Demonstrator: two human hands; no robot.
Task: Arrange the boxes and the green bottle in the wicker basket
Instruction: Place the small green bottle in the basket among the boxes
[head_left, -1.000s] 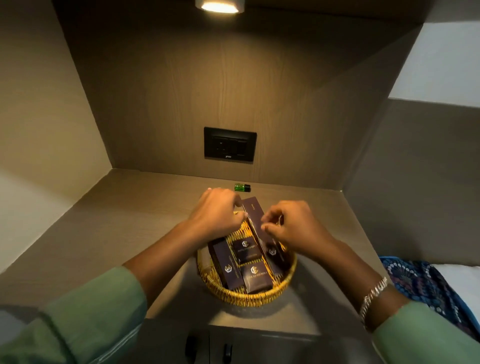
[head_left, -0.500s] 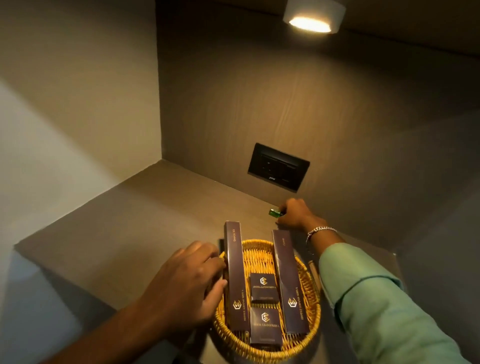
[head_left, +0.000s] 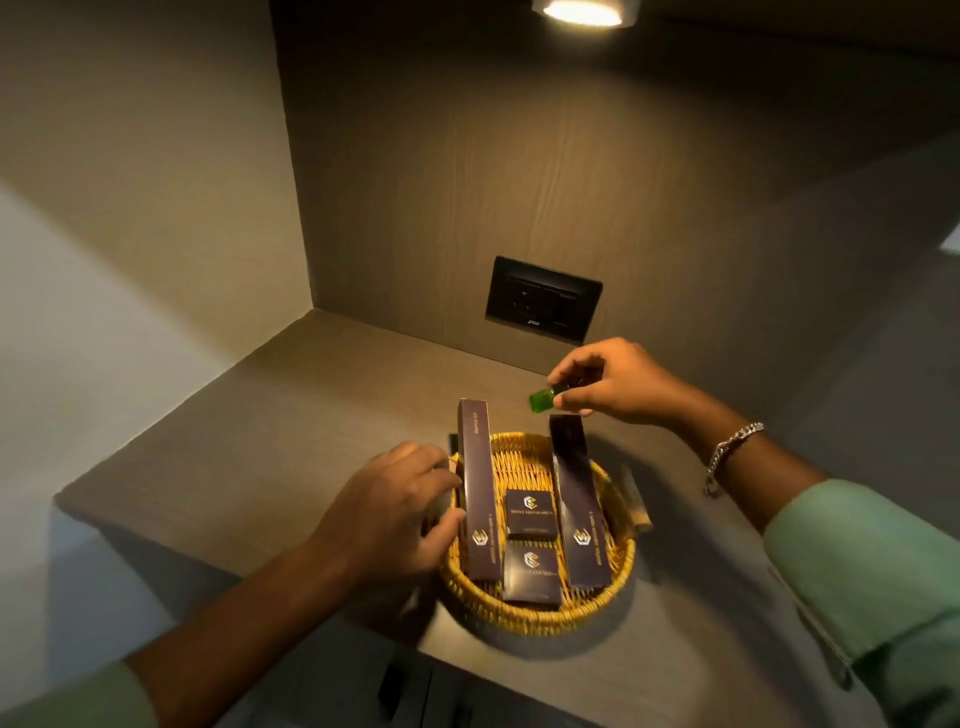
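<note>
Up above the far rim of the wicker basket (head_left: 537, 621), pinches the green bottle (head_left: 541, 400) between thumb and fingers (head_left: 563, 370) of the right hand (head_left: 615, 382), bottle clear of the worktop (head_left: 291, 415) and tilted, its cap end hidden in the grip. Holds four dark boxes in the basket: a long left box (head_left: 478, 493) and a long right box (head_left: 577, 501) lying lengthwise, far ends sticking out past the rim, with two small square boxes between them, a far small box (head_left: 531, 513) and a near small box (head_left: 532, 574), one behind the other. Rests the left hand (head_left: 387, 514) on the basket's left rim, fingers curled loosely together, thumb touching the long left box's side; cannot tell whether anything is gripped. Shows a chain bracelet (head_left: 730, 452) on the right wrist, green sleeves (head_left: 872, 571) on both arms. Beyond, a black switch plate (head_left: 543, 298) on the back wall and a lit ceiling lamp (head_left: 582, 10) overhead.
</note>
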